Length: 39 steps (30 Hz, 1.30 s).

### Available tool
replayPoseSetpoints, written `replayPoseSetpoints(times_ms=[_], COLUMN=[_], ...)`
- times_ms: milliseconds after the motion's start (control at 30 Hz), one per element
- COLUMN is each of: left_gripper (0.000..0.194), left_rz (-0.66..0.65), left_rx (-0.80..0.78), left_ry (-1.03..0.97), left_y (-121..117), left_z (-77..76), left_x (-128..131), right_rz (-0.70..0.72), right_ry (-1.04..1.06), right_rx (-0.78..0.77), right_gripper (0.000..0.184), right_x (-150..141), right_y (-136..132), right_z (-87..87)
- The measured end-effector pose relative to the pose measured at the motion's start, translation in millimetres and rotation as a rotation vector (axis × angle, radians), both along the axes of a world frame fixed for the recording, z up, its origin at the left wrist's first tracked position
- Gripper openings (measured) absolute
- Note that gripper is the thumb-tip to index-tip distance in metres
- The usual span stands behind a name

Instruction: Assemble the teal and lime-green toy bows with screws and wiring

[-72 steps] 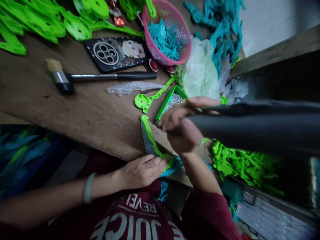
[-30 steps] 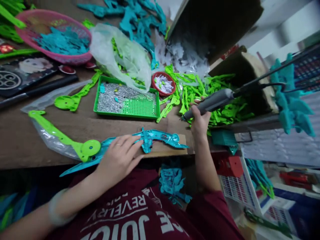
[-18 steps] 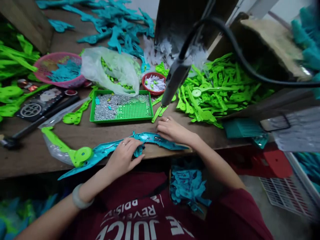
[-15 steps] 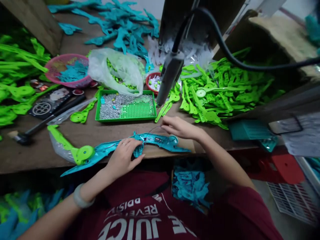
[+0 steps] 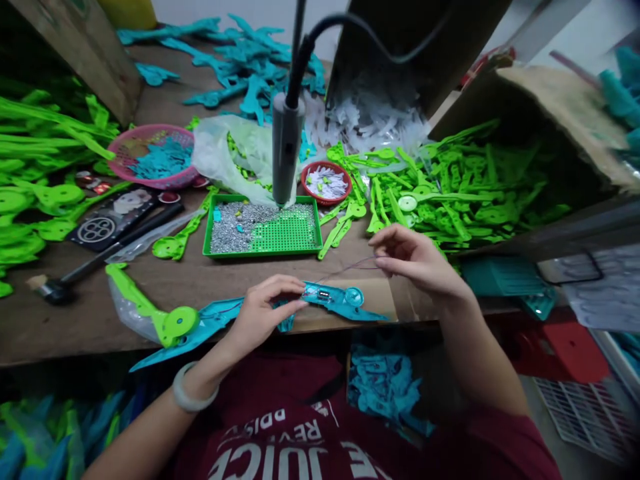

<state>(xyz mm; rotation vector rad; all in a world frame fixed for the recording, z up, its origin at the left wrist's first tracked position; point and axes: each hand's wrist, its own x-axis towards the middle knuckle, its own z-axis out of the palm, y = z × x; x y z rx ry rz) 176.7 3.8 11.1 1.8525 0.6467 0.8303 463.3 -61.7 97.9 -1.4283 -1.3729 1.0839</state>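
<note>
My left hand (image 5: 267, 310) pinches the middle of a long blue plastic shell (image 5: 337, 298) lying along the table's front edge. Its fingers cover part of the shell's centre. A small dark part with bright spots sits inside the right half. From near my left fingertips a thin dark wire (image 5: 345, 269) runs up to my right hand (image 5: 413, 260). There the thumb and fingers are closed on it, raised above the shell's right end. A green plastic arm with a round disc (image 5: 181, 321) lies over the shell's left part, beside clear plastic film.
An electric screwdriver (image 5: 287, 150) hangs from a cable over a green tray (image 5: 263, 255) of small metal screws. Behind are a pink basket (image 5: 165, 180), a plastic bag (image 5: 215, 150) and a red basket (image 5: 327, 200). Green parts (image 5: 465, 180) are heaped right; a hammer (image 5: 50, 290) lies left.
My right hand has moved right, away from the shell, drawing the wire out longer. My left hand stays on the shell. The screwdriver appears further left as the view shifted.
</note>
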Motion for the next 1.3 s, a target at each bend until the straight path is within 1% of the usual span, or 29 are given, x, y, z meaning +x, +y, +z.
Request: replayPoseSetpoints(times_ms=[67,133,200,300,400,500,633,700,733,767,800,833,867,900,933,1000,1100,1133,1167,1200,1233,1267,1300], left_gripper=[0.014,0.016,0.017,0.015,0.016,0.016,0.017,0.017,0.017,0.018,0.021,0.025,0.028,0.030,0.031,0.033,0.031,0.027,0.023,0.019,0.018,0.022,0.026], left_rz=[0.017,0.096,0.178,0.228,0.238,0.256,0.287,0.299,0.305,0.305,0.297,0.282,0.268,0.266,0.273,0.312,0.346,0.352,0.373,0.397,0.405,0.383,0.324], left_rx=[-0.037,-0.040,-0.065,-0.128,-0.155,-0.155,-0.162,-0.141,-0.119,-0.096,-0.077,-0.060,-0.041,-0.009,0.035,0.134,0.254,0.308,0.382,0.462,0.527,0.565,0.579], left_ry=[0.019,0.049,0.058,0.034,0.018,0.045,0.080,0.065,0.046,0.024,0.007,0.000,0.015,0.054,0.104,0.198,0.281,0.304,0.321,0.320,0.297,0.251,0.196], left_y=[-0.5,-2.6,-4.8,-6.0,-4.0,-0.7,2.9,4.4,5.3,6.2,7.2,8.4,9.6,10.9,12.2,14.2,13.7,12.0,9.2,5.4,0.7,-4.5,-9.8], left_z=[-2.5,-4.8,-6.5,-8.4,-11.1,-14.4,-18.5,-18.6,-17.9,-16.8,-15.6,-14.4,-13.6,-13.3,-13.5,-15.2,-14.7,-11.9,-7.5,-1.4,5.8,13.5,21.1], left_x=[-3.4,-4.2,-3.1,-1.8,-3.7,-8.7,-15.7,-17.2,-16.9,-16.0,-14.3,-12.1,-9.5,-6.7,-4.2,-0.9,-3.5,-5.9,-8.5,-10.8,-12.5,-13.4,-13.4], right_rz=[-0.003,0.042,0.072,0.023,-0.049,-0.102,-0.195,-0.280,-0.326,-0.367,-0.402,-0.441,-0.490,-0.539,-0.582,-0.628,-0.626,-0.616,-0.598,-0.554,-0.484,-0.403,-0.296], right_ry=[-0.271,-0.504,-0.668,-0.801,-0.804,-0.720,-0.670,-0.617,-0.540,-0.420,-0.269,-0.103,0.061,0.202,0.309,0.416,0.529,0.587,0.636,0.669,0.677,0.654,0.637], right_rx=[0.044,0.047,0.026,0.016,-0.033,-0.088,-0.169,-0.232,-0.210,-0.136,-0.016,0.138,0.301,0.427,0.501,0.559,0.592,0.587,0.542,0.445,0.316,0.166,0.008], right_gripper=[0.022,0.018,0.016,0.016,0.021,0.033,0.047,0.043,0.038,0.034,0.031,0.031,0.034,0.035,0.034,0.027,0.020,0.018,0.017,0.016,0.015,0.015,0.016], right_x=[12.0,21.2,28.8,41.3,55.3,67.6,81.2,86.9,88.8,89.8,89.4,87.4,83.8,78.5,71.8,55.8,29.5,19.7,8.6,-4.5,-19.7,-36.8,-55.2], right_y=[-2.5,-5.3,-9.7,-19.3,-30.3,-43.6,-71.1,-87.5,-95.0,-101.2,-105.5,-107.7,-107.5,-104.8,-99.9,-85.0,-58.6,-50.6,-43.4,-37.0,-31.3,-26.1,-21.4], right_z=[5.2,10.4,14.3,14.9,10.6,8.6,17.6,22.1,22.7,21.7,19.4,16.0,12.1,8.4,5.4,2.4,3.3,3.2,2.2,0.0,-3.4,-7.9,-13.2])
